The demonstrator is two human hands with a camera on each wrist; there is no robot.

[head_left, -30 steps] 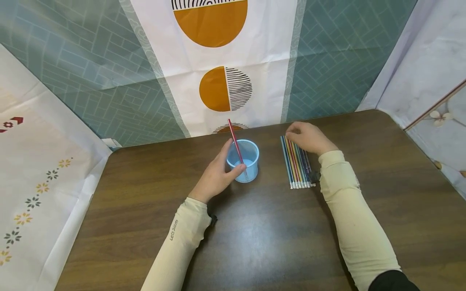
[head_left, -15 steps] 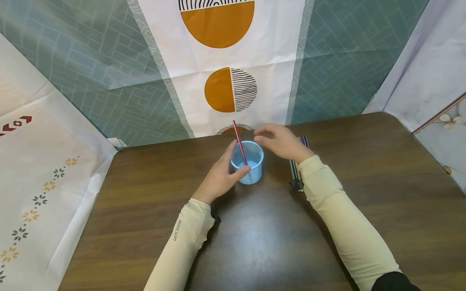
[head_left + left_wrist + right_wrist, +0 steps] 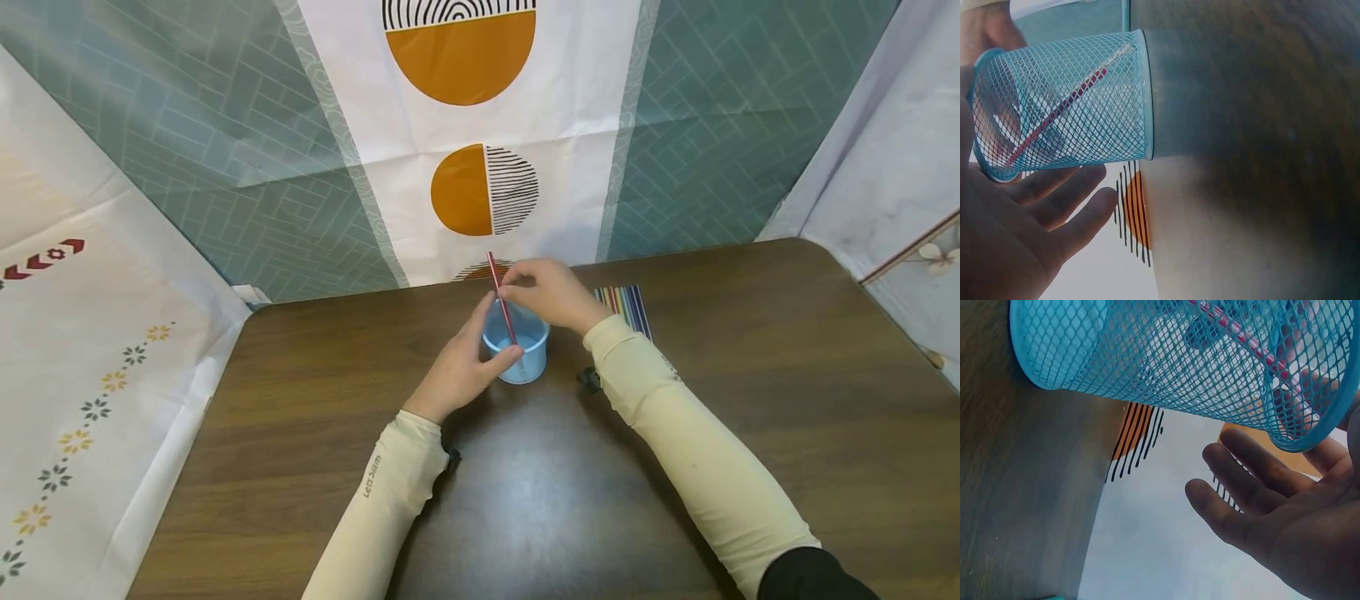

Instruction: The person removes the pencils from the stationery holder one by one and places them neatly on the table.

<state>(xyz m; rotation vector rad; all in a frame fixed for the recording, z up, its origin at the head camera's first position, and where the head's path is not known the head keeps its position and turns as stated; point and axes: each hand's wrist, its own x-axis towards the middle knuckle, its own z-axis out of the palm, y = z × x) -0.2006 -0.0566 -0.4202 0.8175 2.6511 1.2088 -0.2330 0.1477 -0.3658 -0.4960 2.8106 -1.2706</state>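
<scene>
A light blue mesh pencil cup (image 3: 534,360) stands upright on the table, with a single red pencil (image 3: 492,268) leaning inside it and rising past the rim. My left hand (image 3: 456,373) holds the cup from the left, thumb at the front and fingers behind. The thumb and forefinger of my right hand (image 3: 553,293) meet at the pencil just above the rim and pinch it. Through the mesh of the cup (image 3: 1104,134) in the left wrist view, the slanting pencil (image 3: 1060,109) shows. The right wrist view has the other right-hand fingers (image 3: 1229,515) loosely spread beside the cup.
A row of several coloured pencils (image 3: 628,302) lies right of the cup, partly hidden behind my right forearm. The brown wooden table (image 3: 315,392) meets a patterned cloth backdrop (image 3: 675,150) at its far edge. White cloths (image 3: 90,350) hang at both sides.
My right hand has moved left from above the pencil row to the red pencil in the cup. The left hand has stayed at the cup; the view has shifted slightly.
</scene>
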